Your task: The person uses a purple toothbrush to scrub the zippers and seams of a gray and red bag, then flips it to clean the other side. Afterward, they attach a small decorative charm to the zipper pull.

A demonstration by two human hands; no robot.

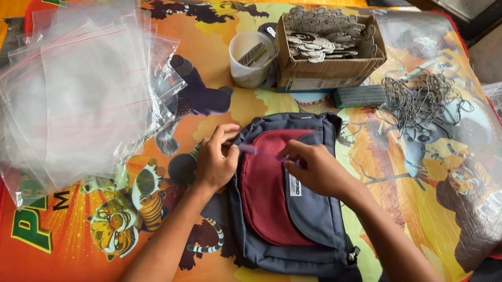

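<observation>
Hands meet over a small grey and dark red bag (285, 197) that lies flat on a colourful cartoon-printed mat (123, 227), near the middle of it and close to the person. The left hand (217, 156) comes in from the lower edge, the forearm going up and a little to the right, the wrist almost straight. Its fingers are bent and pinch the upper left edge of the bag, at the left end of a thin purple strip (259, 152) which looks like a zipper line or a small tie; I cannot tell exactly which. The right hand (315, 167) comes from the lower right, the forearm lying diagonally across the right side of the bag. Its fingers are closed together on the right end of the same purple strip, with the knuckles turned up to the camera. The two hands are near each other, with the strip stretched between them. On the left part of the mat a loose pile of clear plastic zip bags (75, 98) is spread. Behind the bag stand a white plastic cup (250, 60) and, just beside it, a cardboard box (327, 51) full of small round tags. To the right of the box lies a tangle of thin grey strings (424, 102).
</observation>
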